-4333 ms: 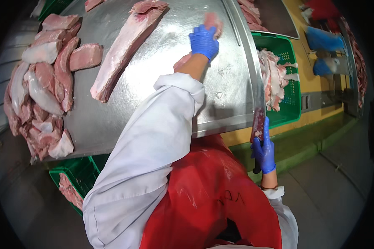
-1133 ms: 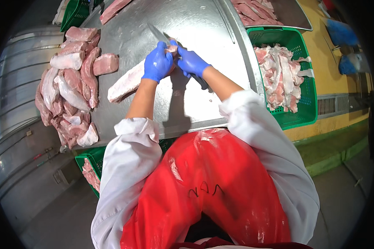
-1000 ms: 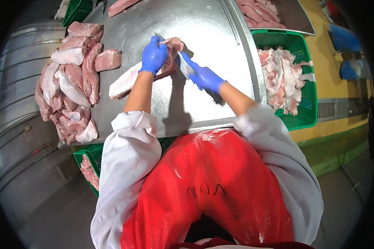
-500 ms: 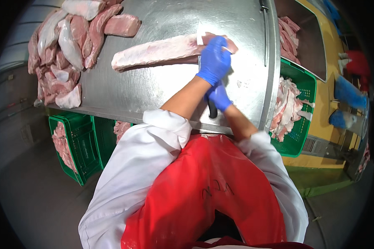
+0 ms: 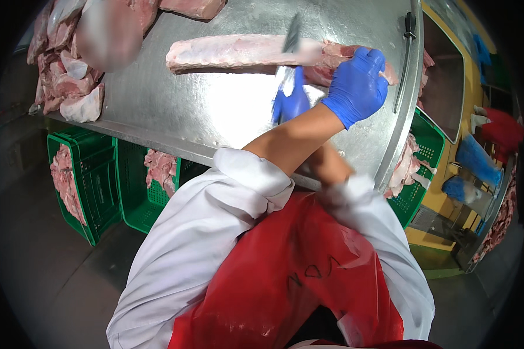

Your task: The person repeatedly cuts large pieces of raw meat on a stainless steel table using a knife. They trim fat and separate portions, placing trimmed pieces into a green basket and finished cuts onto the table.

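Note:
A long pale strip of pork loin (image 5: pixel 233 51) lies across the steel table, its darker red end to the right. At that right end my left hand (image 5: pixel 358 84), in a blue glove, is closed on the meat. The left forearm crosses over the right one. My right hand (image 5: pixel 294 103), also blue-gloved and blurred, is wrapped round a knife, whose handle is mostly hidden. The knife blade (image 5: pixel 293 36) points away from me and crosses the loin, smeared by motion.
More pork pieces (image 5: pixel 70 87) are piled at the far left of the table (image 5: pixel 140 99). A sharpening steel (image 5: pixel 403 70) lies along the right edge. Green crates (image 5: pixel 102 186) with meat stand below at left, another crate (image 5: pixel 428 139) with trimmings at right, beside a metal bin (image 5: pixel 442 75).
My left hand has shifted right along with the meat's end. My right hand has moved up and left, bringing the blade over the loin. The whole view has shifted somewhat.

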`<act>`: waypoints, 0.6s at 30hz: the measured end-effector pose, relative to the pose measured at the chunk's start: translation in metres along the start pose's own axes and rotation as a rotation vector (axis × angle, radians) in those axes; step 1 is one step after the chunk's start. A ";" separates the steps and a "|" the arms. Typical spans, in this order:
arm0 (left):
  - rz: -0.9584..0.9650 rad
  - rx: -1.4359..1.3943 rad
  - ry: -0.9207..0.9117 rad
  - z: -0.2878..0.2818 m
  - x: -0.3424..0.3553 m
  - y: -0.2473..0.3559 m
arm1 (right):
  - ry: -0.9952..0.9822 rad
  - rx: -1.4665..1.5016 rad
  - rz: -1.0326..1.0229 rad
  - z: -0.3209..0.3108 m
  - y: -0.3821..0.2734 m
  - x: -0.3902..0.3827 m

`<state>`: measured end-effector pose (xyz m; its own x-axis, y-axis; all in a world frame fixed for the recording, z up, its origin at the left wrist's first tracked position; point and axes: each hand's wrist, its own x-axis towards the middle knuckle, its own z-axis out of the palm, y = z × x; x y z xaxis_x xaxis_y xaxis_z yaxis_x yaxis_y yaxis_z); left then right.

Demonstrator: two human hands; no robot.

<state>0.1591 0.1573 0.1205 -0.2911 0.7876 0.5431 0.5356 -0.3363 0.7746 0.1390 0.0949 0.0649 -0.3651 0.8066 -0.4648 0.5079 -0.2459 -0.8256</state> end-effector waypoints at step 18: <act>0.108 -0.219 0.092 -0.052 0.018 0.050 | -0.064 0.307 -0.155 0.126 -0.028 0.071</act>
<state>0.1395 0.1274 0.1860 -0.3183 0.6940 0.6457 0.3860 -0.5273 0.7570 0.0004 0.0910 0.0147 -0.4727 0.8139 -0.3380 0.1881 -0.2815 -0.9409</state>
